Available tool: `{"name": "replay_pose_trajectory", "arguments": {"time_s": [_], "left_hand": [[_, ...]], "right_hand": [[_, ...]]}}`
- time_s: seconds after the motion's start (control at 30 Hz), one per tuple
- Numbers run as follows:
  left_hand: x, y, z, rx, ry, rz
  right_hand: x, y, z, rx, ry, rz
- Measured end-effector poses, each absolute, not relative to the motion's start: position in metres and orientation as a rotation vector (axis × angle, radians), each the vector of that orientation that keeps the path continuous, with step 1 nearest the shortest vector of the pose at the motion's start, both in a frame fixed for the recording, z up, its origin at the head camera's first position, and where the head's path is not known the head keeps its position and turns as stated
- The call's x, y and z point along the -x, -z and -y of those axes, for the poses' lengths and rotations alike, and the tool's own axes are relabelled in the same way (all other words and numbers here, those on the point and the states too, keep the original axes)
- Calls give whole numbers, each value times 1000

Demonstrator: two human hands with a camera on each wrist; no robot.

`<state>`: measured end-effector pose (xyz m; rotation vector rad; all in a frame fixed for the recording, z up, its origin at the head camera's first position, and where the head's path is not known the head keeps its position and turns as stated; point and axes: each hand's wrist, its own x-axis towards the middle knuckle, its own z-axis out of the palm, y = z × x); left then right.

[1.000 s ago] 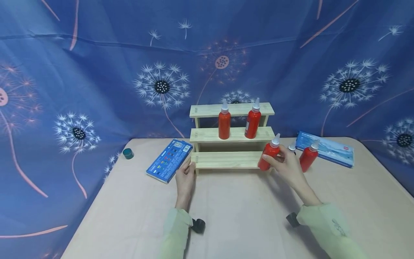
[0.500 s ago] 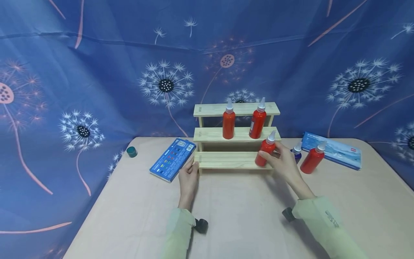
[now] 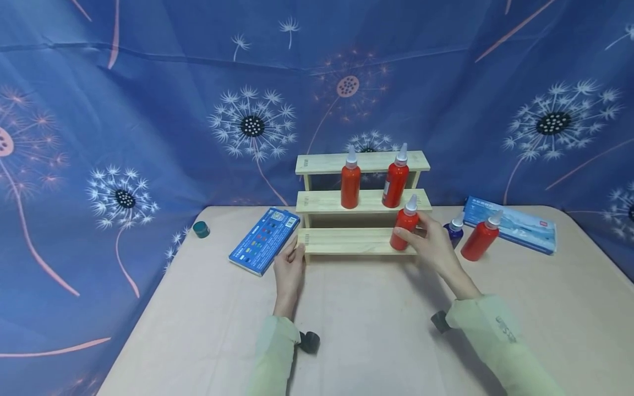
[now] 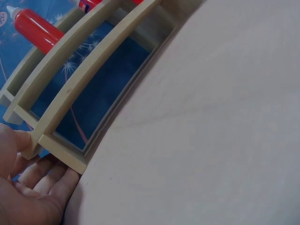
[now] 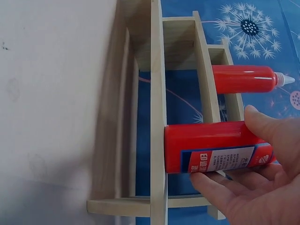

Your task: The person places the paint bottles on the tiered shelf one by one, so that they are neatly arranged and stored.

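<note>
A three-step wooden display shelf (image 3: pixel 346 241) stands at the back of the table. My left hand (image 3: pixel 289 275) grips the left end of its bottom step; in the left wrist view, the thumb and fingers (image 4: pixel 58 180) are around the wood. With my right hand (image 3: pixel 438 247) I hold a red squeeze bottle (image 3: pixel 405 224) with a clear nozzle cap, at the right end of that step. Its base meets the board in the right wrist view, where the printed label (image 5: pixel 220 159) shows. On the middle step, an orange-red bottle (image 3: pixel 350 187) and a red bottle (image 3: pixel 396 186) stand upright.
Right of the shelf are a dark blue bottle (image 3: pixel 454 233), partly hidden, and another red bottle (image 3: pixel 480 241). A light blue box (image 3: pixel 515 225) lies behind them. To the left lie a blue box (image 3: pixel 264 242) and a small teal jar (image 3: pixel 201 229).
My right hand has brought the red bottle left and set it upright against the bottom step. The left hand keeps its grip on the shelf; the head view has shifted slightly.
</note>
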<state>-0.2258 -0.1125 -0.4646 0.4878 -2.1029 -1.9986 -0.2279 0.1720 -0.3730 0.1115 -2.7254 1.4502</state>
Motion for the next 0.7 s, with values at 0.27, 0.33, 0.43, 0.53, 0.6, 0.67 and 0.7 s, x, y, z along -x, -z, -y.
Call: {"name": "replay_pose_trajectory", "arguments": {"time_s": [0.27, 0.33, 0.43, 0.53, 0.6, 0.67, 0.7], "left_hand": [[225, 463, 112, -505, 2021, 2114], [225, 462, 112, -502, 2024, 2118], [224, 462, 111, -503, 2009, 2128], [225, 462, 111, -499, 1995, 2135], [225, 462, 112, -499, 1983, 2140], [225, 463, 112, -495, 1988, 2137], [225, 462, 112, -494, 1991, 2136]], "right_hand": [[227, 372, -173, -82, -1464, 2764], [225, 372, -174, -69, -1468, 2770], [221, 369, -177, -68, -1506, 2735], [216, 364, -181, -104, -1547, 2675], [211, 360, -183, -139, -1566, 2633], [206, 355, -186, -169, -1563, 2599], [204, 352, -188, -180, -1549, 2585]]}}
